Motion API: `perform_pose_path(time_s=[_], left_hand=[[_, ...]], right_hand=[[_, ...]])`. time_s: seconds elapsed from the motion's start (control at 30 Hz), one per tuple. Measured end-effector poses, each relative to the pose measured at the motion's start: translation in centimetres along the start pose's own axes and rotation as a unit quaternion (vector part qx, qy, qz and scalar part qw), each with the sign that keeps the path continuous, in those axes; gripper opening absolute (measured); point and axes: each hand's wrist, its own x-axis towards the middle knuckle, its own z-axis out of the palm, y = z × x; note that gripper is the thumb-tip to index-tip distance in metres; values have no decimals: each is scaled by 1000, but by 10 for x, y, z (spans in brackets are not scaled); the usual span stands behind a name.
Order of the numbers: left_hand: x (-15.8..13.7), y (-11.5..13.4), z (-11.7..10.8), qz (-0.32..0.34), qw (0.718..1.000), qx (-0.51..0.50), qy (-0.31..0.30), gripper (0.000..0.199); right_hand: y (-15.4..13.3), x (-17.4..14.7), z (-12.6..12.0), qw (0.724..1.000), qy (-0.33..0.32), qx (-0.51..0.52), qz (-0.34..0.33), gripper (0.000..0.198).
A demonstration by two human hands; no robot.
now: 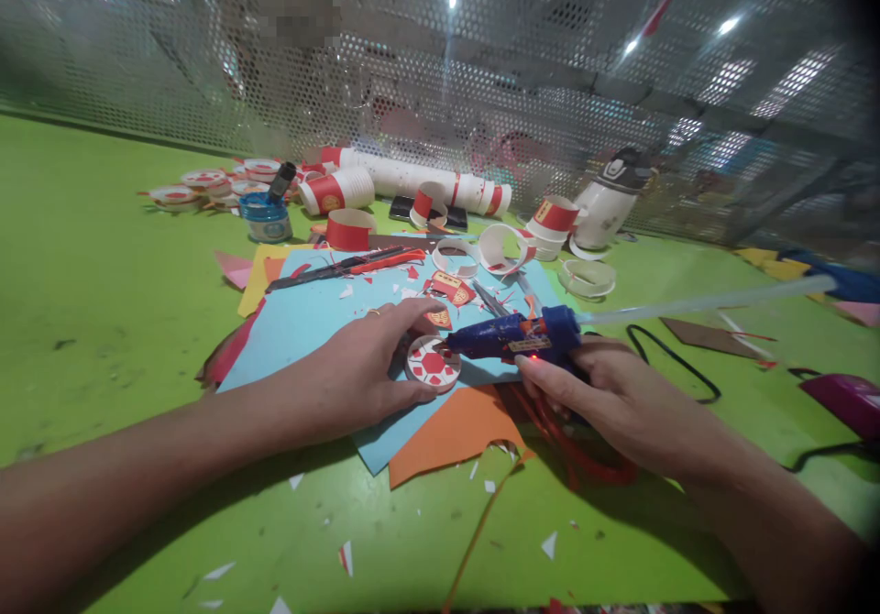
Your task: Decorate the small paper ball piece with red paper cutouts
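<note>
My left hand [375, 367] closes its thumb and fingers around the rim of a round white paper disc [433, 367] with red patches, which lies on light-blue paper [309, 321]. In my right hand [605, 389] is a blue hot glue gun [519, 332], a red light glowing on its side. A long translucent glue stick [708, 302] sticks out of its back. The gun's nozzle points left and sits at the disc's upper right edge; whether it touches cannot be made out. Red scissor handles [605, 469] show beneath my right hand.
Cut paper-cup rings [505, 249], a craft knife [336, 268] and orange paper [457, 435] surround the disc. Behind stand a blue-lidded jar [267, 218], stacked cups [412, 179], finished-looking discs [206, 180] and a white bottle [611, 200]. A black cord [677, 371] lies right.
</note>
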Motion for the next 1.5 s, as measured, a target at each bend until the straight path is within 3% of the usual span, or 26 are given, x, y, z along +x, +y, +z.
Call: perform_pose_path(time_s=[0.33,0.6,0.83,1.07,1.33,1.5], left_hand=[[-1,4,-2,-12,1000,3,-3,65],[0,6,-4,-4,1000,15,1,64],[-2,4,-4,-12,1000,-8,15,73],[-1,4,-4,-19,999,-24,10,71],[-1,4,-3,-22,998,-55,26,78],[-2,4,-3,-15,995,-96,16,74]], right_hand=[[-3,0,-2,1000,3,2,0,52],[1,-3,-8,999,-32,32,18,52],[5,-7,-15,997,20,68,26,51],[8,-8,-26,989,102,103,34,52],[4,-10,-22,993,48,101,-28,45],[9,-10,-19,995,50,89,4,47]])
